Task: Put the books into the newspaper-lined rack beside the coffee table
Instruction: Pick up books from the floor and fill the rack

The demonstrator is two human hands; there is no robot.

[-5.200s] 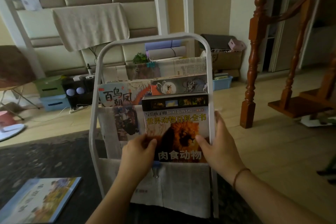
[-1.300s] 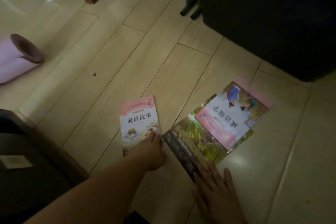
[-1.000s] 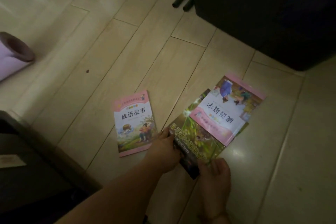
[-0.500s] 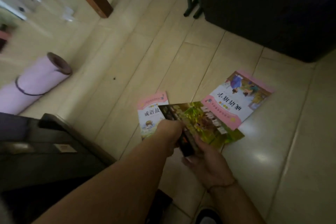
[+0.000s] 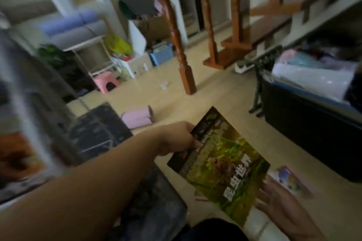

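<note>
My left hand (image 5: 177,139) grips the dark top edge of a green insect book (image 5: 221,166) and holds it tilted in the air above the floor. My right hand (image 5: 282,201) is under the book's lower right corner with fingers spread, apart from it. A pink-edged book (image 5: 293,181) lies on the floor behind that hand, and a sliver of another pink book (image 5: 200,197) shows under the green one. The white rack (image 5: 23,115) with its newspaper lining is a blur at the far left.
A dark coffee table (image 5: 98,133) stands left of my arm. A rolled pink mat (image 5: 137,117) lies on the wooden floor. A black storage box (image 5: 313,129) stands on the right, a wooden stair post (image 5: 182,58) in the middle, clutter and a pink stool (image 5: 106,82) behind.
My left hand has lifted the green book off the floor and my right hand has let go of it. My head has swung up and left, bringing the rack into view.
</note>
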